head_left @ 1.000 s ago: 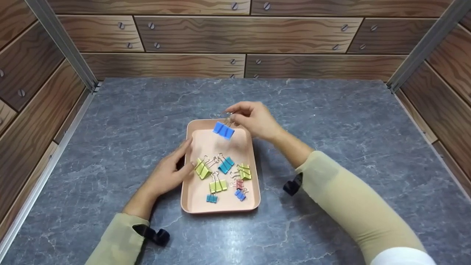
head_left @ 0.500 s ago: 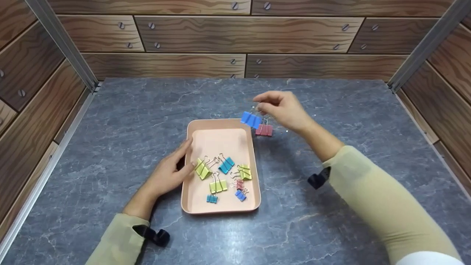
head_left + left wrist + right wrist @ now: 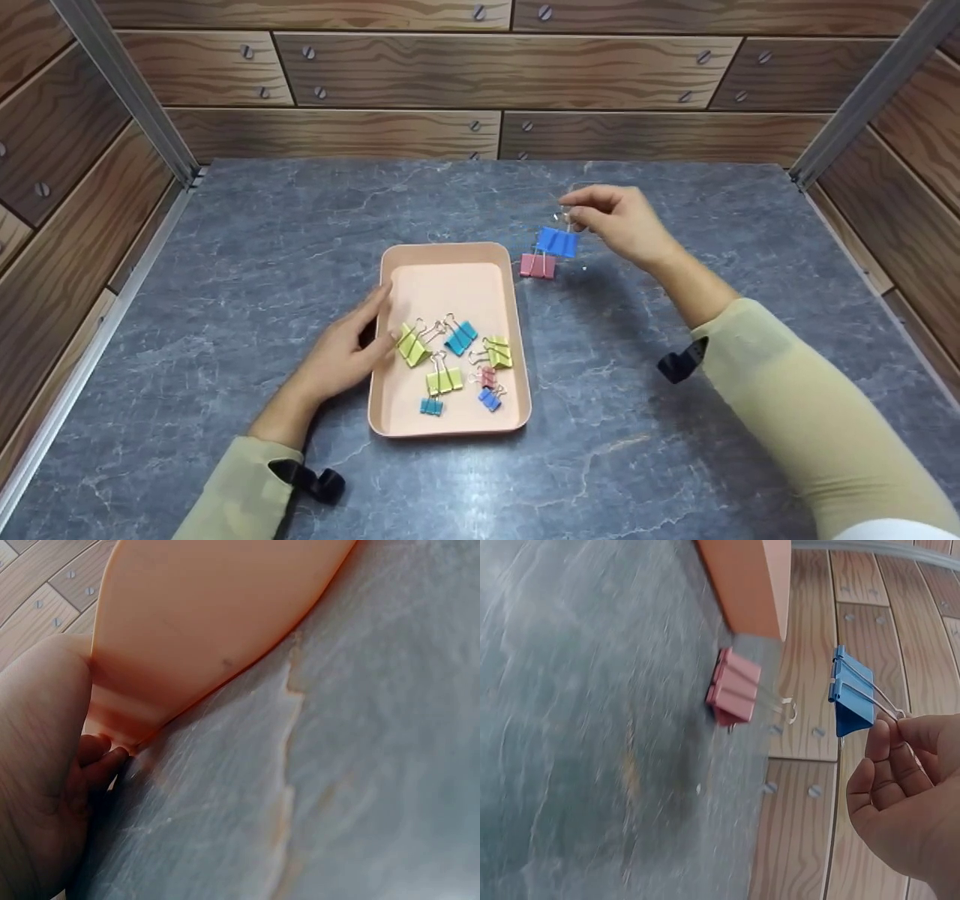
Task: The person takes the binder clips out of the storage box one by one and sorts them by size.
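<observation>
My right hand [image 3: 626,226] pinches a large blue binder clip [image 3: 557,242] by its wire handles, holding it up to the right of the tray. In the right wrist view the clip [image 3: 853,692] hangs from the fingertips with its body pointing away. A pink binder clip [image 3: 538,266] stands on the table beside the tray's right wall, partly overlapped by the blue one. My left hand [image 3: 349,349] holds the left side of the pale pink tray [image 3: 450,281], thumb over the rim. The left wrist view shows curled fingers [image 3: 105,765] low against its outer wall.
Inside the tray lie several yellow-green clips [image 3: 445,380], a teal clip [image 3: 460,337], a small teal clip [image 3: 431,406], a small red clip [image 3: 487,376] and a small blue clip [image 3: 490,399]. Wood-patterned walls [image 3: 502,71] enclose the grey marbled table [image 3: 300,225].
My right hand has carried the blue binder clip from over the tray to the right, past its rim, bringing the pink clip into view. The left hand stays on the tray.
</observation>
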Demonstrator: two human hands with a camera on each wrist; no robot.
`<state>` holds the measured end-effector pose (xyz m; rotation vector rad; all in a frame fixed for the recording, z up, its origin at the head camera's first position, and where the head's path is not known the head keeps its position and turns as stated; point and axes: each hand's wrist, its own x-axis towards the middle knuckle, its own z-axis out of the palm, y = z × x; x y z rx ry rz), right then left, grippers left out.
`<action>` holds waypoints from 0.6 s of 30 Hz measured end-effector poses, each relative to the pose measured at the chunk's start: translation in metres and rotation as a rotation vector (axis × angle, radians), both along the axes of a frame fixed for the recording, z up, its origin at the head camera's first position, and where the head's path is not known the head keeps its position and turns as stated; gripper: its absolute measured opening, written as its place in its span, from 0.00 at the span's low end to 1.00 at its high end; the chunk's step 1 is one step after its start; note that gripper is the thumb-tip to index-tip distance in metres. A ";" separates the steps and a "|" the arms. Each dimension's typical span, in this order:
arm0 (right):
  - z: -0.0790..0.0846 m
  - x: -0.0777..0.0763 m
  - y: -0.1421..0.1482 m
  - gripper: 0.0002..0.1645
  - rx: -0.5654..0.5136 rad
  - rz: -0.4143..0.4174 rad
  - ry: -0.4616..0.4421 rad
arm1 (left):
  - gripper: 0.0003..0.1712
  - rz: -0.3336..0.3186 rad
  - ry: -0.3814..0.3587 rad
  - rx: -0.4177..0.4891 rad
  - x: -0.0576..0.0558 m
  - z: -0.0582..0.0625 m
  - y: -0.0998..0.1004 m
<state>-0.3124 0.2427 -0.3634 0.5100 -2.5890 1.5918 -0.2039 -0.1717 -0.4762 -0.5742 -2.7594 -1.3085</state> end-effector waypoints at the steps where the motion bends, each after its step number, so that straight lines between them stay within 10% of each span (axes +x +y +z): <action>1: -0.001 0.000 0.003 0.15 0.009 -0.004 -0.008 | 0.43 0.001 -0.003 0.001 0.000 0.000 0.000; 18: -0.019 -0.003 0.027 0.16 0.073 -0.041 -0.090 | 0.43 0.002 -0.004 0.003 0.001 0.000 -0.001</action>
